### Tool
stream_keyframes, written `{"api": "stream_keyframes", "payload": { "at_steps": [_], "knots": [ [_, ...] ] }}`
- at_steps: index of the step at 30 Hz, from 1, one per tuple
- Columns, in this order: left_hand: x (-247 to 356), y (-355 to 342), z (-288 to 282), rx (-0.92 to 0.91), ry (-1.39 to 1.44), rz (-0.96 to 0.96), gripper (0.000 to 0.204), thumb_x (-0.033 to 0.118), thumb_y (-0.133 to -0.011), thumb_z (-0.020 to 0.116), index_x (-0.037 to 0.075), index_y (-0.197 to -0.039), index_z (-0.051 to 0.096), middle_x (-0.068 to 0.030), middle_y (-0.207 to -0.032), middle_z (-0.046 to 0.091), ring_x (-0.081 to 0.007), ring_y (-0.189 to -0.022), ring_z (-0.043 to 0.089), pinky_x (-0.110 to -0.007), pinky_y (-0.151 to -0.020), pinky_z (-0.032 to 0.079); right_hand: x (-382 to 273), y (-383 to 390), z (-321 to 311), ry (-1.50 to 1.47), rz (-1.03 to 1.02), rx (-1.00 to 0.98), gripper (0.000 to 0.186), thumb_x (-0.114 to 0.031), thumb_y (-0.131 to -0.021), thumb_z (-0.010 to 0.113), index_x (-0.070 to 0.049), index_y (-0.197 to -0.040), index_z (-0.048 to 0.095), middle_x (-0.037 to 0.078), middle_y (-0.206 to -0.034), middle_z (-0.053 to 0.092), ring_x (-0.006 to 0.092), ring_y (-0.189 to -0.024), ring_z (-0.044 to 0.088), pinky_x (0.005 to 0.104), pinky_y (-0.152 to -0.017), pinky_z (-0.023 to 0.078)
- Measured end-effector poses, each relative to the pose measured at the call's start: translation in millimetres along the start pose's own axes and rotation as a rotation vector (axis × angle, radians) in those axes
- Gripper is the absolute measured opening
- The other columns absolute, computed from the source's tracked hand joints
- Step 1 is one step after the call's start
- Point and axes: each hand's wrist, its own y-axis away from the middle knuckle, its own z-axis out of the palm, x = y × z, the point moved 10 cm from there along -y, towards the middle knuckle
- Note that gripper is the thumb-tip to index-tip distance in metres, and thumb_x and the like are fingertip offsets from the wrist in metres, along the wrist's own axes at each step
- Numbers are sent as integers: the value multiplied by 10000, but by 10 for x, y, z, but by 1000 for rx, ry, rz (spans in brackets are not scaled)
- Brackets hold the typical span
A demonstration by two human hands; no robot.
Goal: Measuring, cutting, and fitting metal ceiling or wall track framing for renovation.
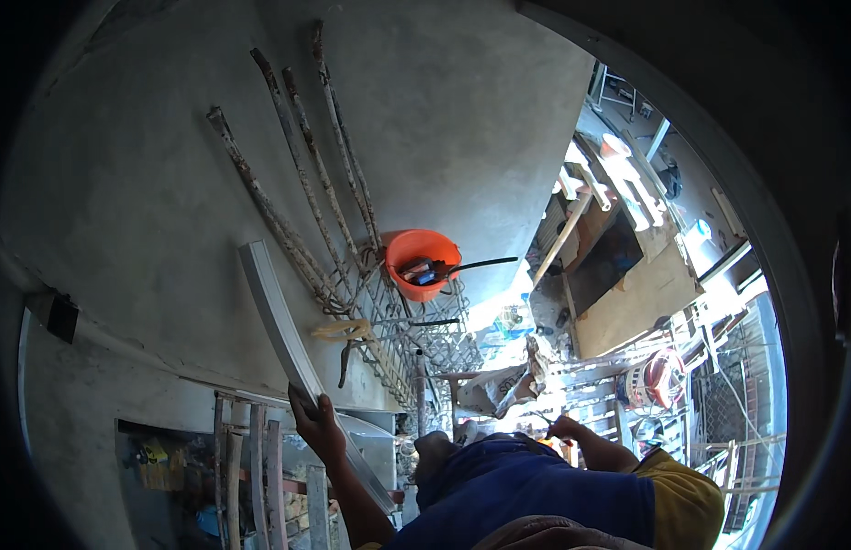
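My left hand (321,433) is wrapped round a long grey metal straightedge (281,321), gripping it below its middle. The bar slants up and to the left in front of a grey plastered wall (160,202). Lower right of centre, beside my body, my right hand (567,428) is closed. A thin dark piece seems to stick out from its fingers, too small to name. Beyond the straightedge, an orange bucket (409,288) holds several tools and dark items, with a black handle (488,264) reaching out over its rim.
Several stained poles (302,147) lean along the wall. Wire lattice (389,362) lies under the bucket, with a yellowish rope (341,330) near it. Wooden slats (258,467) stand at lower left. Boards (641,302), a paint-splashed bucket (635,385) and bright clutter fill the right side.
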Motion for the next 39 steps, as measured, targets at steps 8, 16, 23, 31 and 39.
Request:
{"api": "stream_keyframes", "payload": {
  "at_steps": [8,16,23,31,39],
  "knots": [
    [-205,-13,14,16,103,-101,681,263,-884,650,-32,-1429,368,-257,-1359,494,-362,-1222,519,-402,-1015,402,12,179,58,444,-238,-26,389,-99,-781,627,-336,-1074,723,59,-909,701,259,-772,690,373,-715,542],
    [-261,426,12,14,67,-181,593,201,-852,687,-46,-1323,424,-232,-1219,577,-345,-1070,598,-393,-902,468,-618,720,-481,108,16,-64,356,-418,-744,792,-81,-848,746,170,-760,688,240,-694,658,396,-656,524],
    [-416,1111,594,-404,-158,-268,468,189,-678,775,-1,-1037,542,-255,-890,659,-401,-877,660,-442,-766,507,-534,295,-452,426,-398,280,155,-174,-807,627,-77,-913,684,133,-747,650,325,-849,640,402,-731,519],
    [-337,2306,1167,-834,-207,-215,500,169,-630,725,46,-1101,608,-199,-1068,635,-390,-980,625,-473,-839,495,-3135,1108,-1032,-854,-373,-71,250,-333,-958,584,-86,-974,547,51,-735,594,158,-554,580,273,-462,460],
    [-115,2822,1659,-939,12,-250,532,86,-625,708,33,-1143,597,-180,-1022,625,-373,-969,623,-477,-834,505,-3727,1059,-912,-1395,-333,-318,140,-200,-963,564,-110,-884,491,-3,-683,458,142,-650,499,332,-662,446]
  ]
}}
